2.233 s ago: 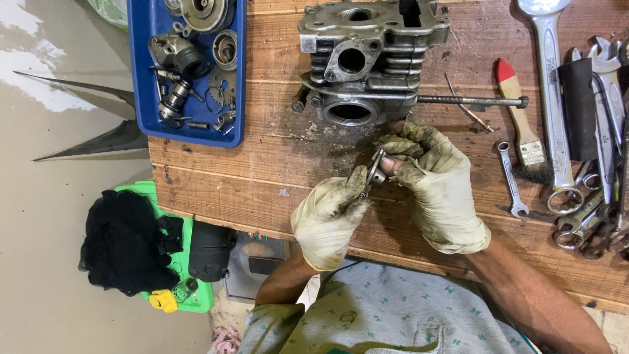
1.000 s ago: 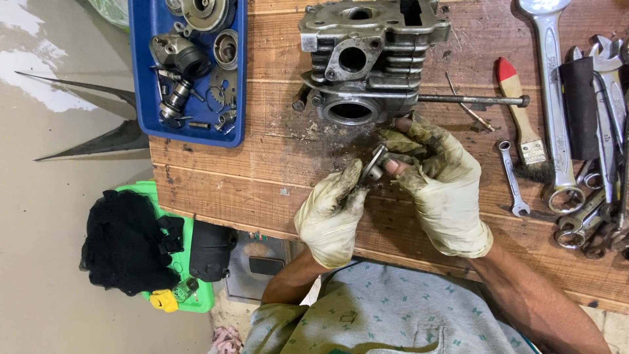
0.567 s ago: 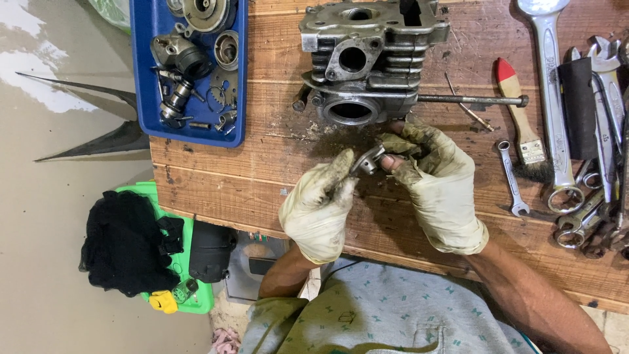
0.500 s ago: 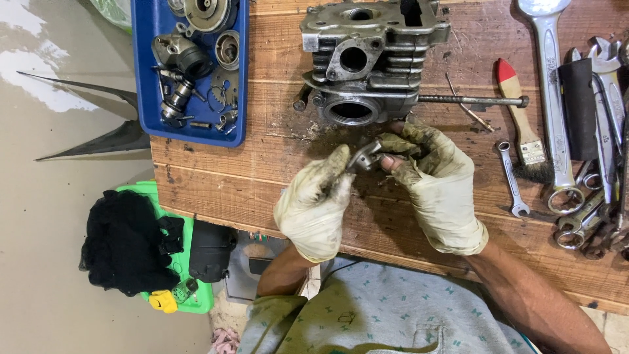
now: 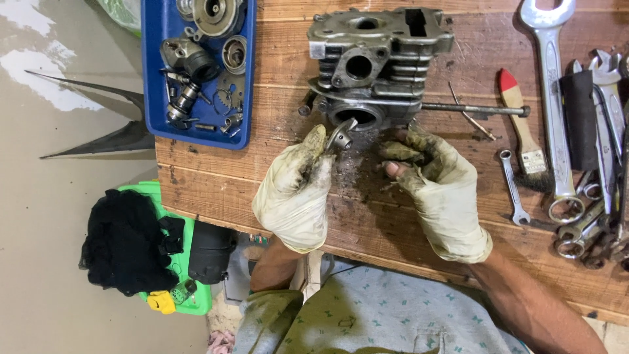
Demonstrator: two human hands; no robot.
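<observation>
a worn wooden bench (image 5: 216, 177) stands over a pale concrete floor, strewn with grit and tools. largest on it is the grey engine head (image 5: 377, 62), lying with a round port facing the person; a long rod (image 5: 475, 109) sticks out to its right. a blue tray (image 5: 152, 78) of small engine parts sits at the left, wrenches (image 5: 553, 98) and a red-tipped brush (image 5: 521, 134) at the right. both hands wear dirty pale gloves. the left hand (image 5: 296, 190) pinches a small metal valve (image 5: 341, 136) between thumb and fingertip, right at the mouth of the port. the right hand (image 5: 436, 187) is apart from it, fingers loosely curled and holding nothing. to do this well, i judge the valve wants a firm fingertip grip and a stem kept straight, away from the grit.
</observation>
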